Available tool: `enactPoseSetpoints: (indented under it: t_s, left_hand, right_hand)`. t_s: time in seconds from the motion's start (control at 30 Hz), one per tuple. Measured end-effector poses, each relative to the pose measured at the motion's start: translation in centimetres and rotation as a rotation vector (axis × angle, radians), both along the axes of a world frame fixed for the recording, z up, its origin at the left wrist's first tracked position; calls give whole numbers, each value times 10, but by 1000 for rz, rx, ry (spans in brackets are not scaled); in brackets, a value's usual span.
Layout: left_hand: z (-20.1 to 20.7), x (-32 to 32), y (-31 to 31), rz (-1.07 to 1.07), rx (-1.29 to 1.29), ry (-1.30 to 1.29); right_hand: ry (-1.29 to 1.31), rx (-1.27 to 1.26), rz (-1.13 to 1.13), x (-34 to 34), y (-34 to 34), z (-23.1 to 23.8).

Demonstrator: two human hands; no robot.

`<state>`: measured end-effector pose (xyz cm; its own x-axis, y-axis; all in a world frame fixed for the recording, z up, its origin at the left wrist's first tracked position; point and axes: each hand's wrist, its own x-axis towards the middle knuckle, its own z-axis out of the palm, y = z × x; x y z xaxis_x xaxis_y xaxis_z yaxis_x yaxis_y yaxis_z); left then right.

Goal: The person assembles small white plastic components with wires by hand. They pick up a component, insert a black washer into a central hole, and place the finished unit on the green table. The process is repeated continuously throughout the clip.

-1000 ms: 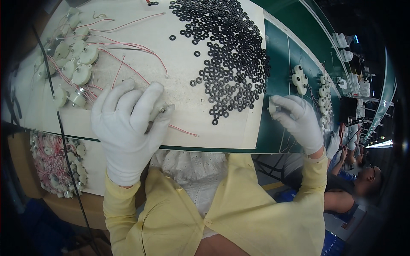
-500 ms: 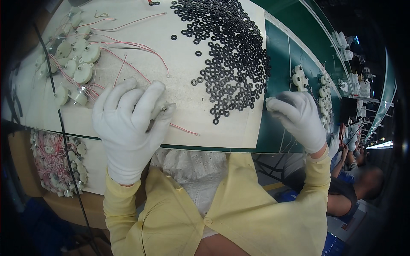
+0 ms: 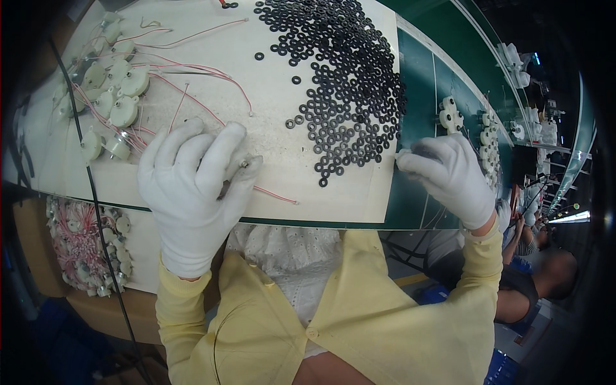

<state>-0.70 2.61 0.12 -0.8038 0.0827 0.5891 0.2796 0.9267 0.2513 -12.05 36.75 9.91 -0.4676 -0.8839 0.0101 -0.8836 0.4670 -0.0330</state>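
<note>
Pale and flat, the work surface (image 3: 192,38) fills the far half of the view, with a dark green conveyor belt (image 3: 423,70) running along its right side. On the surface lies a wide heap of small black rubber rings (image 3: 346,83), spreading from the far edge toward the near right corner. At the far left sits a cluster of small round cream motors (image 3: 112,90) with thin red wires (image 3: 192,70) trailing from them across the surface.

The left hand (image 3: 189,192), in a white glove, rests near the front edge of the surface with its fingers curled around a small motor (image 3: 244,165), of which only a metal tip shows between thumb and forefinger; a red wire runs out from under the hand to the right. The right hand (image 3: 449,176), also gloved, is at the right edge of the surface, just beside the near fringe of the rings, its fingertips pinched together; whether a ring is between them cannot be told.

More cream motors (image 3: 449,115) stand on the belt just beyond the right hand. Below the surface at the left, a box (image 3: 80,247) holds many more wired motors. At the right edge another person (image 3: 539,282) is seated.
</note>
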Motion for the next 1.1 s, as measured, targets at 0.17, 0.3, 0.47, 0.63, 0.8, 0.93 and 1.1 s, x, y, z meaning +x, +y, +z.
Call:
enactPoseSetpoints:
  t_s: [0.17, 0.3, 0.47, 0.63, 0.8, 0.93, 1.1]
  left_hand:
    - [-2, -1, 0, 0, -2, 23]
    - [-1, 0, 1, -3, 2, 14]
    - [-1, 0, 1, 0, -3, 7]
    - [0, 0, 2, 5, -19, -4]
    - [0, 0, 2, 5, -14, -7]
    - [-2, 0, 1, -1, -17, -3]
    - [-2, 1, 1, 0, -17, 1]
  right_hand:
    - [163, 34, 68, -5, -3, 0]
    - [-37, -61, -15, -7, -7, 3]
    - [-278, -189, -260, 8, 13, -15]
    - [-382, -332, -559, 32, 7, -26]
    - [-242, -231, -576, 36, 2, -22]
    - [-219, -262, -582, 42, 1, -24]
    - [30, -47, -324, 38, -5, -13]
